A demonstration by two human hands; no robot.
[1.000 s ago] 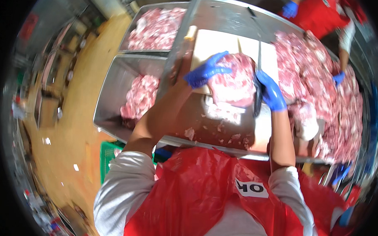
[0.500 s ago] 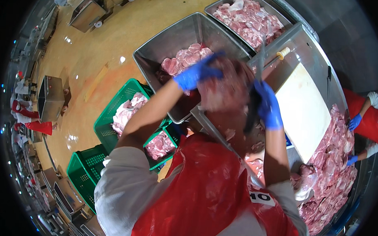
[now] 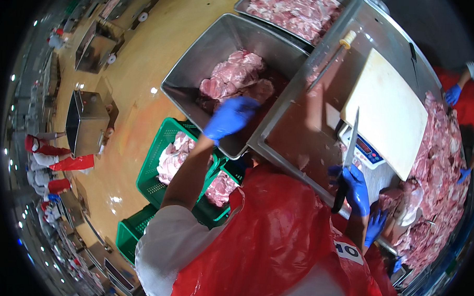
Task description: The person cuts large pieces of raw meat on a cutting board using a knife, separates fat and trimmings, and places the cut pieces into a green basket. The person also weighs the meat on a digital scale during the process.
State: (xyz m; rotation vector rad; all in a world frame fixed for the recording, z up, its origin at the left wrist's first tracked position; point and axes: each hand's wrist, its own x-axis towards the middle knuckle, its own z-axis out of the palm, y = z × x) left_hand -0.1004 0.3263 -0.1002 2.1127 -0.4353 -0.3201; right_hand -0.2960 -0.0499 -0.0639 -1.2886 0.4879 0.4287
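My left hand (image 3: 230,119), in a blue glove, is over the near side of a deep metal bin (image 3: 196,55). It is slightly blurred, with nothing visible in its loosely stretched fingers. Pieces of raw meat (image 3: 231,77) lie in the bin just beyond it. In my blue-gloved right hand (image 3: 356,190) is a knife (image 3: 351,144), gripped by its black handle with the blade pointing up and away. The knife is over the near edge of a metal work table (image 3: 289,142), close to a digital scale (image 3: 370,152) and a white cutting board (image 3: 387,109).
A sharpening steel (image 3: 331,62) lies on the table. Meat is heaped (image 3: 439,191) at the right; a tray of meat (image 3: 294,11) stands beyond. Green crates (image 3: 155,168) are at my left. A co-worker's gloved hand (image 3: 375,227) is beside my right forearm; another person (image 3: 460,101) stands across the table.
The large piece of meat has left my left hand, which has moved back and left over the bin. The meat pile there looks larger. My right hand has drawn nearer me with the knife.
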